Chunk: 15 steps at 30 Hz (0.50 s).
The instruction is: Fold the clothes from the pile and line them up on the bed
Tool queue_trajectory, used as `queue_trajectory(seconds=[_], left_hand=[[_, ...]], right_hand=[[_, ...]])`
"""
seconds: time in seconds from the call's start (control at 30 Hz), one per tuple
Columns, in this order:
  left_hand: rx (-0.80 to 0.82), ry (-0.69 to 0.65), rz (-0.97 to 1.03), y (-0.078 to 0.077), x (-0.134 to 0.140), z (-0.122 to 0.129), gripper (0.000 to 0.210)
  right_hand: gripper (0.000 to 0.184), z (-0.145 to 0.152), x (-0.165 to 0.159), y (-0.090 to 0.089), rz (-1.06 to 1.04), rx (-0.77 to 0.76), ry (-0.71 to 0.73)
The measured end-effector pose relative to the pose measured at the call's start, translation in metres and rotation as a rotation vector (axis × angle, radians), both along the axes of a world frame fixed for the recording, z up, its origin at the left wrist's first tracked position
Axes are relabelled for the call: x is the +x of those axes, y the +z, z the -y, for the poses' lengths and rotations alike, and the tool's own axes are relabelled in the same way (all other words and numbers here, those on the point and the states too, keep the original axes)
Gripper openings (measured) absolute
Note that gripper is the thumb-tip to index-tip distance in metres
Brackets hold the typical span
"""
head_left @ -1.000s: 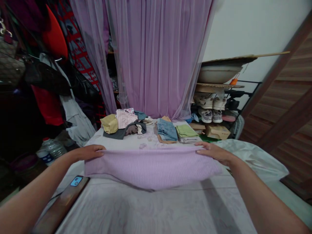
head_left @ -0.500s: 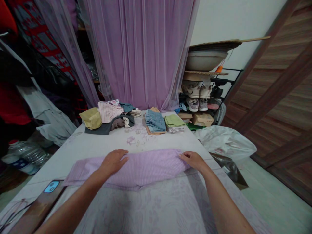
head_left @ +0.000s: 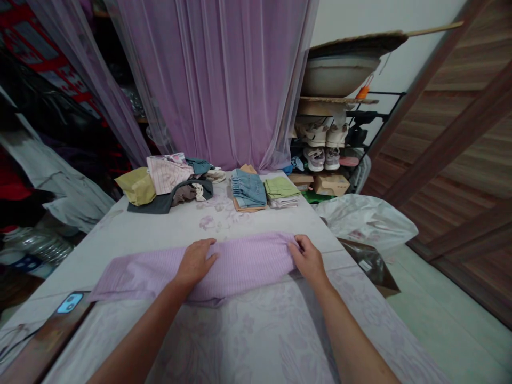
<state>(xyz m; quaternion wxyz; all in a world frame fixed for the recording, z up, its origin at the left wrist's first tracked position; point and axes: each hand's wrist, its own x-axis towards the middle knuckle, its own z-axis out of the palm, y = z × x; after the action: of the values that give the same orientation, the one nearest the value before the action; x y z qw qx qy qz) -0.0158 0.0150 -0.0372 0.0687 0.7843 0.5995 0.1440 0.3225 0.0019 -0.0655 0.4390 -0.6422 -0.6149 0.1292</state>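
A lilac ribbed garment [head_left: 248, 261] lies folded into a long band across the pale patterned bed cover [head_left: 256, 341]. My left hand [head_left: 196, 262] rests flat on the middle of the band, fingers pointing right. The band's right end is pinched by my right hand [head_left: 307, 258], thumb over the top edge. The garment's left end [head_left: 120, 273] stretches out free towards the phone.
A phone [head_left: 69, 303] lies on a dark wooden strip at the bed's left edge. At the far end are loose clothes [head_left: 168, 178] and folded stacks, denim [head_left: 248, 188] and green [head_left: 280, 188]. A lilac curtain [head_left: 216, 80], a shoe rack [head_left: 332, 144] and a white plastic bag [head_left: 366, 218] stand around.
My left hand slid from the garment's left end to its middle. My right hand drew the right end inwards and gripped it. The view shifted right and down.
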Motion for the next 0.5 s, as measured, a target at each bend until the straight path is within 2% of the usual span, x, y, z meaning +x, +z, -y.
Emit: queue_trajectory(seconds=[0.13,0.23,0.33,0.5], left_hand=[[-0.001,0.031,-0.075,0.006,-0.001,-0.004,0.028],[0.010,0.085,-0.105,0.009,0.000,-0.002,0.031],[0.002,0.118,-0.089,0.010,0.000,0.005,0.030],[0.103,0.095,0.022,0.019,0.001,0.035,0.028]], right_hand=[[0.031,-0.013,-0.008,0.003,0.096,-0.181,-0.140],[0.037,-0.020,-0.011,0.007,0.164,-0.277,-0.173],[0.046,-0.018,-0.007,0.009,0.129,-0.301,-0.126],[0.062,-0.001,0.004,0.001,-0.158,-0.229,0.085]])
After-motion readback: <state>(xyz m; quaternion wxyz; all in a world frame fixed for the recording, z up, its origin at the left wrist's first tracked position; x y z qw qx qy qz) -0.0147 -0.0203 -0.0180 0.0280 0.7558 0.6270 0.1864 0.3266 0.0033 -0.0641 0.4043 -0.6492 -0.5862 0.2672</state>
